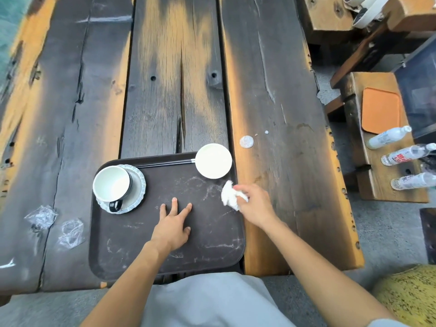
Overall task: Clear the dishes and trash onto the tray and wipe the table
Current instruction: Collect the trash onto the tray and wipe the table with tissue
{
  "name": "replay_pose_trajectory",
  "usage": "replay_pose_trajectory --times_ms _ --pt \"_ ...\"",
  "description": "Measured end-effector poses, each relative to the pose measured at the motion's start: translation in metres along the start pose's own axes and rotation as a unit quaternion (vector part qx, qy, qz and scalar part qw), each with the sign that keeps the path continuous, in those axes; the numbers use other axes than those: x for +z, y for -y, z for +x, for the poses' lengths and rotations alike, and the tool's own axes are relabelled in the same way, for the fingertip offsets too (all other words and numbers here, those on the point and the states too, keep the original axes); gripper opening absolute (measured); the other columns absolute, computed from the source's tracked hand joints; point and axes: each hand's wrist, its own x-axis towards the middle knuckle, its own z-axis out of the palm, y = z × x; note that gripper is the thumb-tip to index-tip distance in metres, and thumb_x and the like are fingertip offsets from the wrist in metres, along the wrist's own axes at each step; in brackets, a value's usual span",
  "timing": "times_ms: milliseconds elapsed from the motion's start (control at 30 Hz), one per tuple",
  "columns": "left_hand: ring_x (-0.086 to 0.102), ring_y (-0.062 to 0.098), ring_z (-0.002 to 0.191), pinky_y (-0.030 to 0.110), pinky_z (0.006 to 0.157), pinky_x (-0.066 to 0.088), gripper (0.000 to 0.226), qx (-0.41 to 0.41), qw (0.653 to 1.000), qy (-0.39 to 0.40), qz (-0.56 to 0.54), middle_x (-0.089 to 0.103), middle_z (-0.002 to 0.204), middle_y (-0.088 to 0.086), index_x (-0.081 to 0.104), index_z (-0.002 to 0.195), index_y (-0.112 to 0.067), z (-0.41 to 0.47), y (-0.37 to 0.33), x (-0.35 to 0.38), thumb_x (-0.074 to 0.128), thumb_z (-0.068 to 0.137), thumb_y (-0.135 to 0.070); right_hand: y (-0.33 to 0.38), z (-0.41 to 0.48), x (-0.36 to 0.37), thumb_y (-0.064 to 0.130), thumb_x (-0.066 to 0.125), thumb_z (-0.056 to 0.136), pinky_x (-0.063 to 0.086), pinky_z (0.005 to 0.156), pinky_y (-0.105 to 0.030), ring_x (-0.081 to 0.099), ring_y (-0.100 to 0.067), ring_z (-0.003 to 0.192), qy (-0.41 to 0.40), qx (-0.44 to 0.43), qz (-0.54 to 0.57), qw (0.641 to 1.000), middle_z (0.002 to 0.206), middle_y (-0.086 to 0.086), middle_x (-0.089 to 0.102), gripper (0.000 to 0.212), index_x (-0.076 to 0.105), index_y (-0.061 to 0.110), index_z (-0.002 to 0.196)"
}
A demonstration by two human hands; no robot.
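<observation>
Dark plank table (pixel 271 90); tray (pixel 132 251) at near edge carries mug on saucer (pixel 112 185), chopsticks (pixel 165 163), white bowl (pixel 213 160). I judge clearing nearly done: left hand (pixel 172 227) flat and empty on tray, right hand (pixel 253 204) pinching a crumpled napkin (pixel 230 195) at the tray's right rim. Next comes the plastic wrappers (pixel 56 223) at left, then the white spill (pixel 246 141).

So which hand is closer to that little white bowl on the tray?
The right hand, holding a crumpled napkin, is just below the white bowl at the tray's right edge. The left hand lies flat mid-tray, farther down and left.
</observation>
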Motion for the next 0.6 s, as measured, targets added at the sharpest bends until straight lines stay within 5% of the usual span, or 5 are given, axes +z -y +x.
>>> replay_pose_trajectory --times_ms 133,367,467,600 --pt "-0.011 0.033 0.152 0.047 0.102 0.046 0.07 0.008 1.0 0.008 -0.007 -0.013 0.167 -0.007 0.01 0.156 -0.047 -0.003 0.006 -0.003 0.049 0.098 -0.043 0.012 -0.016 0.043 0.012 0.056 0.094 0.033 0.104 -0.027 0.051 -0.017 0.12 0.087 -0.057 -0.072 0.992 0.128 0.0 0.059 0.035 0.065 0.021 0.127" --pt "-0.008 0.021 0.154 0.046 0.112 0.037 0.062 0.039 0.998 0.028 -0.049 -0.009 0.167 -0.008 0.023 0.157 -0.038 -0.016 0.028 -0.006 0.047 0.1 -0.044 0.01 -0.031 0.068 0.008 0.046 0.096 0.028 0.108 -0.026 0.041 -0.027 0.128 0.061 -0.062 -0.162 0.983 0.147 -0.006 0.048 0.044 0.058 0.019 0.137" --pt "0.01 0.026 0.153 0.038 0.119 0.025 0.057 0.055 0.99 0.021 -0.126 0.014 0.167 0.0 0.034 0.155 -0.028 -0.023 0.035 -0.01 0.048 0.101 -0.041 0.016 -0.037 0.069 0.007 0.044 0.098 0.024 0.113 -0.03 0.035 -0.028 0.138 0.038 -0.043 -0.151 0.987 0.154 -0.008 0.04 0.048 0.051 0.02 0.143" --pt "0.056 0.016 0.125 0.027 0.107 0.04 0.047 0.063 0.966 -0.014 -0.25 0.061 0.14 -0.003 0.053 0.144 -0.026 -0.039 0.057 -0.021 0.055 0.098 -0.038 0.033 -0.043 0.07 0.004 0.048 0.096 0.021 0.113 -0.027 0.034 -0.027 0.139 -0.035 -0.049 -0.124 0.99 0.151 -0.012 0.044 0.045 0.055 0.015 0.139"
